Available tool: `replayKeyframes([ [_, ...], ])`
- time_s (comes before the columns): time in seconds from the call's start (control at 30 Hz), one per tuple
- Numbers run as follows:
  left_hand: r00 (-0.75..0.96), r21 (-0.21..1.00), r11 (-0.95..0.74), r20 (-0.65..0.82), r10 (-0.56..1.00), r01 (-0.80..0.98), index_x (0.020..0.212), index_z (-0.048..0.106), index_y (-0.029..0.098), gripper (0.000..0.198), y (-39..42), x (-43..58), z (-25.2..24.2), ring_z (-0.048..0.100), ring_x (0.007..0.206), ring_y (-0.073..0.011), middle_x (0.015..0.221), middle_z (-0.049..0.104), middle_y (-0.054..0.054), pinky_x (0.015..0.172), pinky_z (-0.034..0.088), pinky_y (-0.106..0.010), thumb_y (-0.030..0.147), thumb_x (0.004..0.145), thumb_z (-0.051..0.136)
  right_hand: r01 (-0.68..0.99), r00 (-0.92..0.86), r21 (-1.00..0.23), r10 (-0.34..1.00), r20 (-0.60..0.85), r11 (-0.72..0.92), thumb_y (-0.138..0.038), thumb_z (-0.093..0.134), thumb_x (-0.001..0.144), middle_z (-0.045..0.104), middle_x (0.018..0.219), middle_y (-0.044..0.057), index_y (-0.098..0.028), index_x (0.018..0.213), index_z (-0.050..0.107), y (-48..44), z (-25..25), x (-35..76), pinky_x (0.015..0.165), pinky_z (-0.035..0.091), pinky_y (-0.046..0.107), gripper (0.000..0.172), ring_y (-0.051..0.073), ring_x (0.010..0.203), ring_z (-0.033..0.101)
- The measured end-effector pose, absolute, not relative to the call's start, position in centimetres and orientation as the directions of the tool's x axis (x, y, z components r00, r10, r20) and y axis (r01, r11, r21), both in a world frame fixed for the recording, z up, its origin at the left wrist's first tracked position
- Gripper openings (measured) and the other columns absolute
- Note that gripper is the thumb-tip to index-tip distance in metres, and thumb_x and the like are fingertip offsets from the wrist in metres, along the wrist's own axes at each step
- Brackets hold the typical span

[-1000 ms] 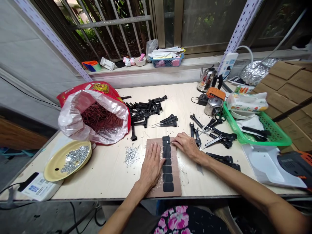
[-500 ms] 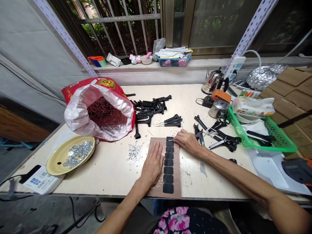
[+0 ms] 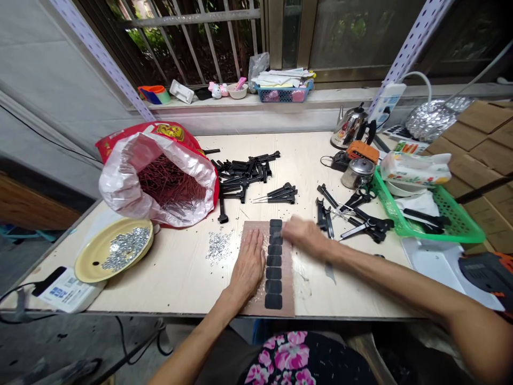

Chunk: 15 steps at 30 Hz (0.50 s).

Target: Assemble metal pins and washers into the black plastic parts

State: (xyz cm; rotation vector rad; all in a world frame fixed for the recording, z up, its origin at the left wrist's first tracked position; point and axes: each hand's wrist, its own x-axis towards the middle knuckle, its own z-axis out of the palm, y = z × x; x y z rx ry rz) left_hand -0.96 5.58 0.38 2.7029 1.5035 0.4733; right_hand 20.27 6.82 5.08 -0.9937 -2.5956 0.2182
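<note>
My left hand [image 3: 248, 266] lies flat on the left side of a brown board [image 3: 287, 299], fingers stretched forward. Along that board runs a column of black rounded squares [image 3: 273, 287]. My right hand [image 3: 306, 238] is at the board's right edge, its fingertips beside the upper squares. Motion smears its fingers, so whether they hold anything is unclear. Small clear or silvery rings [image 3: 218, 247] are scattered on the table left of the board. Beyond it lies a small group of black-handled pieces with thin metal shafts [image 3: 280, 193]. Tiny bits are strewn around my left fingers.
At the left are an open red sack [image 3: 168, 187] of thin dark rods and a yellow dish [image 3: 86, 263] of silvery pieces. Black parts [image 3: 244, 174] are piled at the back. Pliers-like tools [image 3: 363, 224], a green basket [image 3: 452, 230] and a kettle [image 3: 348, 128] stand right.
My right hand has moved from the topmost black square down along the column and is now blurred. My left hand stays flat on the board. The whole view has shifted slightly.
</note>
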Motion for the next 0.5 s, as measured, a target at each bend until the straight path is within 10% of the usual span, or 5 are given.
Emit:
replayKeyframes([
  [0.2, 0.505, 0.172, -0.552, 0.253, 0.825, 0.816, 0.14, 0.026, 0.004, 0.05, 5.6, -0.8, 0.5, 0.015, 0.139, -0.0275, 0.145, 0.032, -0.022, 0.109, 0.028, -0.052, 0.015, 0.092, 0.026, 0.483, -0.798, -0.226, 0.532, 0.284, 0.846, -0.019, 0.034, 0.096, 0.057, 0.076, 0.003, -0.018, 0.085, 0.062, 5.2, 3.2, 20.2, 0.058, 0.035, 0.026, 0.029, 0.015, 0.076, 0.047],
  [0.5, 0.509, 0.131, -0.543, 0.226, 0.831, 0.829, 0.135, 0.034, -0.001, 0.047, 5.5, -0.7, 0.9, 0.015, 0.139, -0.0284, 0.143, 0.035, -0.024, 0.109, 0.03, -0.051, 0.015, 0.092, 0.026, 0.625, -0.685, -0.288, 0.686, 0.245, 0.726, -0.029, 0.039, 0.096, 0.059, 0.079, 0.004, -0.02, 0.086, 0.063, 4.5, 4.6, 21.0, 0.059, 0.033, 0.026, 0.027, 0.016, 0.077, 0.047],
])
